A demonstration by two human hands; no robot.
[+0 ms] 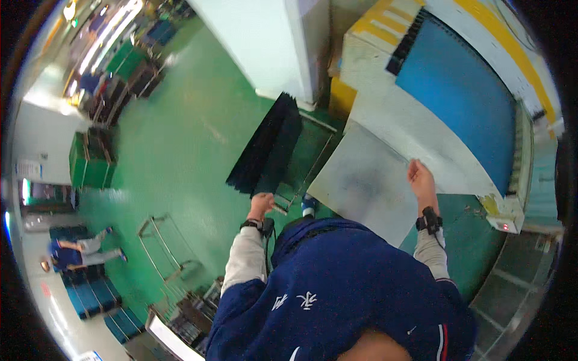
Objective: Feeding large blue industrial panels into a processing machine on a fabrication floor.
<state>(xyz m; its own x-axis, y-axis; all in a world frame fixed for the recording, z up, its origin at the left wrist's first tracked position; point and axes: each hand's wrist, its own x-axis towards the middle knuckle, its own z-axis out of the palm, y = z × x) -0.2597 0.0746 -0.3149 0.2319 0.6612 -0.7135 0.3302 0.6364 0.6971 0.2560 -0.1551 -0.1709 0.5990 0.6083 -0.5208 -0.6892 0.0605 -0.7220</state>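
My left hand [261,206] is closed, its fingers curled at the near end of a stack of thin black sheets [268,147]. Whether it grips a sheet, I cannot make out. The stack lies slanted on a low metal-framed cart [317,123], its edges fanned unevenly. Over the right side of a pale grey, smudged panel [361,174], my right hand [420,178] is raised with fingers loosely bent and apart from the thumb. Nothing shows in it. Dark bands circle both wrists.
Ahead on the right stands a machine with a blue bed [460,96] and yellow-striped edges. A white pillar [265,48] rises beyond the cart. To the left are an empty metal trolley frame [159,246], a person [75,253] and green crates [90,159] on the green floor.
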